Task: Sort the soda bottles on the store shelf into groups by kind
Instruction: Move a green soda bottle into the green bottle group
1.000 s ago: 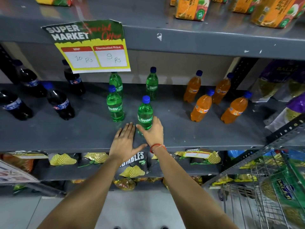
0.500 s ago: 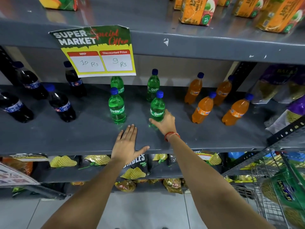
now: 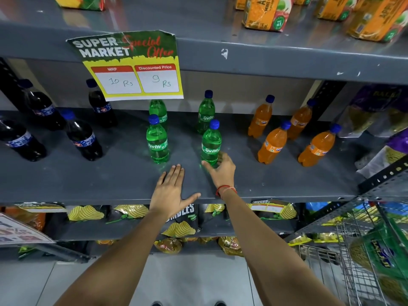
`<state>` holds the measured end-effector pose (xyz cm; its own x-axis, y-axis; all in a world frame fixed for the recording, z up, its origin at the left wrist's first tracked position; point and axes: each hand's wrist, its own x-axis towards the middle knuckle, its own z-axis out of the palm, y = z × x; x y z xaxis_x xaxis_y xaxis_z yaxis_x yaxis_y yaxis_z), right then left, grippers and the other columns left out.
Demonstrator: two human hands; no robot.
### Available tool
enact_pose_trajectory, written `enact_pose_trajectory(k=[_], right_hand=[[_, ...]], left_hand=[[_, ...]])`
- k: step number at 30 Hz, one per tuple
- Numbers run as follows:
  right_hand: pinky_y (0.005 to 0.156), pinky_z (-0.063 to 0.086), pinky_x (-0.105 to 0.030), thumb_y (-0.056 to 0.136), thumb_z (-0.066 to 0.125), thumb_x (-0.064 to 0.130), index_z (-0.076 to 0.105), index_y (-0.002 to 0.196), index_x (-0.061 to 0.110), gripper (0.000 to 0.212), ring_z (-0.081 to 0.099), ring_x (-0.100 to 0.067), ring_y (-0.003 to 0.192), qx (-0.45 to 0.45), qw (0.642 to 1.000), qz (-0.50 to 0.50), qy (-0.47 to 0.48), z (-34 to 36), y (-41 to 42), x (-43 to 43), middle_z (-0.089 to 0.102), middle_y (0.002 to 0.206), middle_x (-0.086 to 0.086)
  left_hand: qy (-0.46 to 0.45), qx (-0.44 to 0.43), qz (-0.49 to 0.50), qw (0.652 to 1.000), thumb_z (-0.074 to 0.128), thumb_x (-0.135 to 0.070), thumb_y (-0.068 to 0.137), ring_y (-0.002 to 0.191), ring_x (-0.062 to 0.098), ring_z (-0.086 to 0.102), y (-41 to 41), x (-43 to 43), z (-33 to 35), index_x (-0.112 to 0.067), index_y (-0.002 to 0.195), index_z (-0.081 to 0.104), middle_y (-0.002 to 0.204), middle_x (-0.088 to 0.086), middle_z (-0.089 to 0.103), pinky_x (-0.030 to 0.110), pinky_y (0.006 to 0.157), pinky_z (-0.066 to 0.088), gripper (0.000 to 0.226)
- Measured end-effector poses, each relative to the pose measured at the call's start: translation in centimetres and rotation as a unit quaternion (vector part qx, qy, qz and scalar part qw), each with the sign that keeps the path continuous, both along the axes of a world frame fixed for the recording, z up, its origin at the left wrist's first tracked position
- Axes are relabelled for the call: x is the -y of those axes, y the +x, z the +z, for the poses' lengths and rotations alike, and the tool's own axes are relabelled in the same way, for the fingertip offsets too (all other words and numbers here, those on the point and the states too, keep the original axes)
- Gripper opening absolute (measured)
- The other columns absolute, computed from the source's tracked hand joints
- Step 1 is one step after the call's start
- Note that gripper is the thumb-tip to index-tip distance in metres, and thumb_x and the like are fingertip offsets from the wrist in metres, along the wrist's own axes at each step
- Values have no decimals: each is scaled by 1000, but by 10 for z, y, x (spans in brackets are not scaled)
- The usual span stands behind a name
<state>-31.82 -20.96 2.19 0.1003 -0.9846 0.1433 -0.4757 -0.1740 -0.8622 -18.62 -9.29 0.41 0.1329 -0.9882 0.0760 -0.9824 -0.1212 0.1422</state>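
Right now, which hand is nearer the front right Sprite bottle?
Right hand, wrapped around the base of the Sprite bottle. Left hand lies flat on the shelf, to its left.

Rear green bottle (image 3: 158, 109) cap hidden behind price sign (image 3: 132, 65).

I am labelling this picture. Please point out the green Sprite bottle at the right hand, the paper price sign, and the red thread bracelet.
green Sprite bottle (image 3: 211, 145): head view, on its label.
paper price sign (image 3: 132, 69): head view, on its yellow middle.
red thread bracelet (image 3: 224, 188): head view, on the band at the right wrist.
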Motion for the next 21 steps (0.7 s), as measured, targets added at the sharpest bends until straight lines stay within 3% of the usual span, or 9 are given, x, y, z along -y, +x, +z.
enact_pose_trajectory(k=[3,8,13,21], right_hand=[[85,52,-47,65,83,28,57,101,6,50,62,-30,93,3,1000,-7,-2,0,0,-1,66,99,-16],[92,50,-44,63,83,35,52,116,6,68,59,-30,104,17,1000,2,10,-2,0,-1,61,112,-16],[84,52,-44,68,80,28,59,102,7,45,63,-29,93,-9,1000,22,2,1,-1,4,69,99,-15],[85,52,-42,69,80,28,59,102,5,45,63,-30,94,-26,999,44,-4,1,-4,9,69,100,-16]], left_hand=[[1,-1,-1,1000,5,-81,78,139,26,25,0,0,0,1,140,33,149,16,32,45,112,20,106],[-1,-1,1,1000,6,-81,78,138,27,25,0,-1,-2,1,141,32,149,16,31,44,111,19,106],[-4,-1,-4,1000,7,-80,79,139,27,25,0,0,-2,1,141,32,149,16,31,44,111,18,105],[-23,-3,-9,1000,-2,-83,73,142,23,14,0,0,-2,-2,144,24,154,13,21,40,113,9,111]])
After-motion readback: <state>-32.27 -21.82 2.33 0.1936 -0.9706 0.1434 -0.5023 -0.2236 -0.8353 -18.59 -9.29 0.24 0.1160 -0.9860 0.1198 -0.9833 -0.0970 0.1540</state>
